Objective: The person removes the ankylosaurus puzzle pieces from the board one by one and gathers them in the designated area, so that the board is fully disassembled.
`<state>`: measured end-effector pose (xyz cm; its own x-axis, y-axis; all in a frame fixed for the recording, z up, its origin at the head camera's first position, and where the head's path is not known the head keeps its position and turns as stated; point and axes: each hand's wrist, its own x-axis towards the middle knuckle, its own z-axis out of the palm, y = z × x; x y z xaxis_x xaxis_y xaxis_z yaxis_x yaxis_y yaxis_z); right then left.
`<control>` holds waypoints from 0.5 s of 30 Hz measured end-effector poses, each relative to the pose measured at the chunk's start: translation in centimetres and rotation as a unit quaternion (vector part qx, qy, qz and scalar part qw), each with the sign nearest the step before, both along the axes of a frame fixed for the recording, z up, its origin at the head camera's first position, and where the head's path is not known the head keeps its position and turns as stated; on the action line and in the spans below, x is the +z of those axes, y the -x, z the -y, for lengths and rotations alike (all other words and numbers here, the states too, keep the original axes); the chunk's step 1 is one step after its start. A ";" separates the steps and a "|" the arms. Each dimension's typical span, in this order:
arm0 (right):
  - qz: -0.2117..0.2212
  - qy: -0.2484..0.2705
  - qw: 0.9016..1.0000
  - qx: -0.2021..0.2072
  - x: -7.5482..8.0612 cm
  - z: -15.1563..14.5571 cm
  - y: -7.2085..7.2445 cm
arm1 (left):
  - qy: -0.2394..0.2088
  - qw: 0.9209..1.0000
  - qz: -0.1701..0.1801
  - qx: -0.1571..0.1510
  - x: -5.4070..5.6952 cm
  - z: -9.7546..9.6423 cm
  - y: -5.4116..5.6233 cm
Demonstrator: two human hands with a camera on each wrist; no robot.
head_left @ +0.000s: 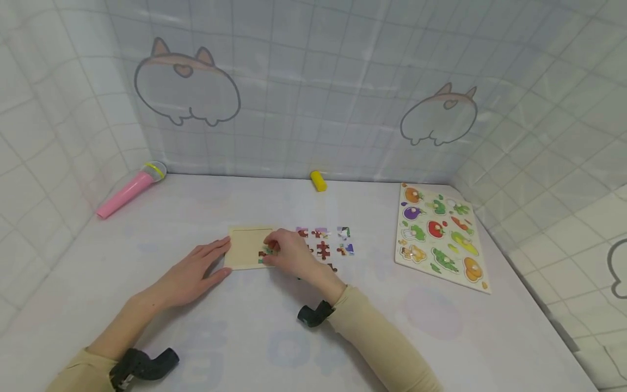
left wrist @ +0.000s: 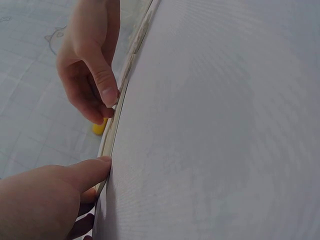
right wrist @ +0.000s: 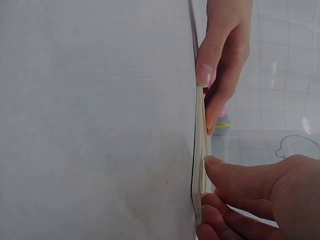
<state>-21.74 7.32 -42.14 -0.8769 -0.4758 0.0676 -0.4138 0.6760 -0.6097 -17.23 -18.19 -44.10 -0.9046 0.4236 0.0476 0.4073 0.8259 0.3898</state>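
A pale wooden puzzle tray (head_left: 245, 247) lies flat in front of me. My left hand (head_left: 196, 275) rests at its left edge, fingers fairly straight, thumb near the lower corner and fingertips higher up. Over the tray's right side, my right hand (head_left: 291, 253) has its thumb and fingers around a small greenish jigsaw piece (head_left: 269, 250), mostly hidden by the fingers. Beside it, inside the tray, sits a red and green jigsaw piece (head_left: 262, 257). Several loose jigsaw pieces (head_left: 323, 250) lie in rows right of the tray, some covered by the right hand.
Farther right lies a board of vegetable pictures (head_left: 426, 261). A yellow cylinder-like object (head_left: 318, 181) is at the back by the wall, and a pink toy microphone (head_left: 128, 191) lies at the back left. Tile-patterned sheets wall in the white table (head_left: 235, 337).
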 end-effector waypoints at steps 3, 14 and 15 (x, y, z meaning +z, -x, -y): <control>-0.004 -0.013 1.000 0.001 0.2 0.1 -0.1 | -0.001 1.000 -0.002 -0.002 0.1 0.0 0.0; -0.009 -0.036 0.999 0.012 0.4 0.2 -0.2 | -0.001 1.000 -0.007 -0.005 0.1 0.1 0.0; -0.007 -0.036 0.999 0.013 0.3 0.2 -0.2 | -0.001 1.000 -0.007 -0.005 0.1 0.1 0.0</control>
<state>-21.54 7.17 -41.79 -0.8633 -0.5028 0.0443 -0.4401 0.7068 -0.5539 -17.26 -18.30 -44.04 -0.8995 0.4326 0.0616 0.4213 0.8211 0.3850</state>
